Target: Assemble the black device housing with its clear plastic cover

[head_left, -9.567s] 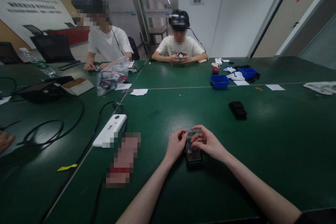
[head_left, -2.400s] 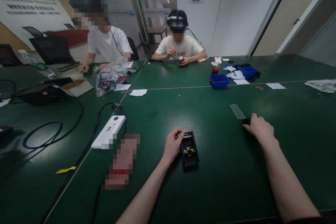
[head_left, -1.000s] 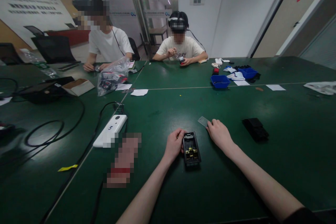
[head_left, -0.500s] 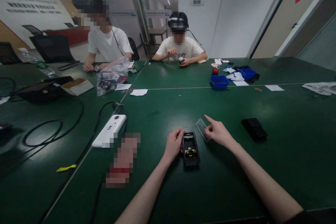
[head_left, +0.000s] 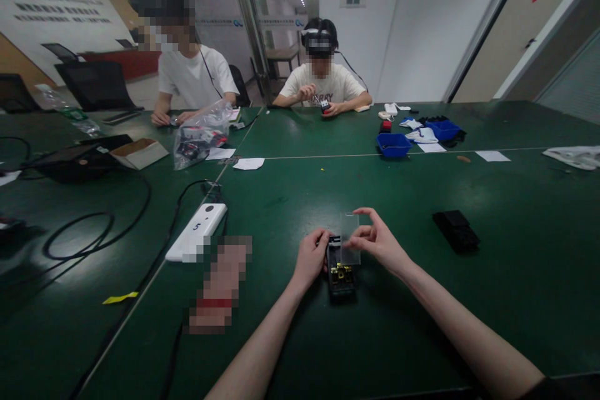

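Note:
My left hand (head_left: 311, 256) is closed on the upper left edge of a black rectangular case (head_left: 341, 287). Brass-coloured metal parts (head_left: 341, 273) show inside the case, whose top side faces up. In my right hand (head_left: 377, 240) is a clear plastic cover (head_left: 350, 250), pinched along its right edge between thumb and fingers. The cover stands over the upper right part of the case, and I see the case through it. Whether the two touch, I cannot tell.
A black block-shaped part (head_left: 455, 231) lies to the right on the green table (head_left: 403, 337). Left of my hands are a white power bank-like device (head_left: 199, 231) and cables. Farther off are a blue tray (head_left: 394, 145), a plastic bag (head_left: 201, 137) and two people seated across the table.
My right hand has brought the clear cover left, from beside the case to over its upper part, and turned it more upright. My left hand has stayed on the case.

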`<state>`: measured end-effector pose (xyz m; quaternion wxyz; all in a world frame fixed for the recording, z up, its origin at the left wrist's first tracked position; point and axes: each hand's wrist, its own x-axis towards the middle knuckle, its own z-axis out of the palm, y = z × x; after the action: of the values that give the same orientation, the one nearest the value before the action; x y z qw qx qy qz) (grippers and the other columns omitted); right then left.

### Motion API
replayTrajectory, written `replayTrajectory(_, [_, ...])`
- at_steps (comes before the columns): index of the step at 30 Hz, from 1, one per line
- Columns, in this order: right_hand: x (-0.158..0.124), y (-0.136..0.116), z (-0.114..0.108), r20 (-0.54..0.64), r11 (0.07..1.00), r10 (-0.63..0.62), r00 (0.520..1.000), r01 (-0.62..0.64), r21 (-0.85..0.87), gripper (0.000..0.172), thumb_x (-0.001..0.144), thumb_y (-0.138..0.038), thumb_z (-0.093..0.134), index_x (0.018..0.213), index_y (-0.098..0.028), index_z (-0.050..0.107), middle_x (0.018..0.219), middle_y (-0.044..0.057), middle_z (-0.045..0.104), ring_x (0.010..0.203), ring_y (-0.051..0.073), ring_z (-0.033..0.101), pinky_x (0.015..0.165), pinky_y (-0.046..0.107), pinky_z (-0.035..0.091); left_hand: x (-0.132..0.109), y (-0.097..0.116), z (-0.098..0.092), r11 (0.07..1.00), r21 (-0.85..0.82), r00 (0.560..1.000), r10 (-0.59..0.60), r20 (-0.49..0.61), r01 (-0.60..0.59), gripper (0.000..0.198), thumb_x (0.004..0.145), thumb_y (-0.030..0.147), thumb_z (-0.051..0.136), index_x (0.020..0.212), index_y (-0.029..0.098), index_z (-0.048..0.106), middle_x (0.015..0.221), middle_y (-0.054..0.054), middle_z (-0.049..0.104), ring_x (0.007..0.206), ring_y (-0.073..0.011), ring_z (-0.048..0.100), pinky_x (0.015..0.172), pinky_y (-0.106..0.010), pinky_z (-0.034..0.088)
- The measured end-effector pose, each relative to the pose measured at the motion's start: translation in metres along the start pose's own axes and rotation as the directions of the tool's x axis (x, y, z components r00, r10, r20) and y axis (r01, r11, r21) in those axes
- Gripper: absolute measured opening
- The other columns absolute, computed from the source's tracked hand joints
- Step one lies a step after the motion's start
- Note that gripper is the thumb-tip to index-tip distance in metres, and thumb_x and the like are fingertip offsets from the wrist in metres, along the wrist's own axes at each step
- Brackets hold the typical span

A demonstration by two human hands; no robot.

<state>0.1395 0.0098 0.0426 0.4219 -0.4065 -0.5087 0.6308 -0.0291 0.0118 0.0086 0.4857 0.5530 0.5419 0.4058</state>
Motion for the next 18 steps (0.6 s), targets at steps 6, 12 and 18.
replayTrajectory(6, [0.001, 0.015, 0.007, 0.021, 0.993, -0.066, 0.998, 0.068, -0.1, 0.049, 0.071, -0.025, 0.063, 0.11, -0.023, 0.034, 0.065, -0.005, 0.065, 0.058, 0.011, 0.059, 0.054, 0.022, 0.042, -0.001, 0.001, 0.0, 1.0, 0.004, 1.0, 0.005, 0.001, -0.005, 0.031, 0.08, 0.044, 0.045, 0.071, 0.016, 0.054, 0.047, 0.007, 0.045, 0.03, -0.0082, 0.042, 0.03, -0.019, 0.034])
replayTrajectory(12, [0.001, 0.018, 0.009, 0.072, 0.993, -0.015, 0.997, 0.023, -0.115, 0.05, 0.069, -0.02, 0.062, 0.111, -0.022, 0.034, 0.064, -0.007, 0.063, 0.056, 0.011, 0.058, 0.054, 0.023, 0.043, -0.001, -0.001, -0.001, 1.0, 0.02, 1.0, 0.019, 0.008, -0.02, 0.031, 0.081, 0.044, 0.045, 0.069, 0.016, 0.052, 0.046, 0.007, 0.045, 0.031, -0.0082, 0.042, 0.031, -0.018, 0.033])
replayTrajectory(18, [-0.004, 0.016, 0.012, 0.133, 0.993, 0.0, 0.991, 0.015, -0.115, 0.05, 0.069, -0.017, 0.062, 0.112, -0.022, 0.038, 0.063, -0.008, 0.061, 0.059, 0.011, 0.06, 0.057, 0.025, 0.047, 0.0, -0.001, -0.001, 0.999, 0.012, 0.999, 0.036, 0.0, -0.036, 0.031, 0.08, 0.044, 0.046, 0.069, 0.016, 0.054, 0.048, 0.006, 0.046, 0.032, -0.0078, 0.042, 0.032, -0.018, 0.033])
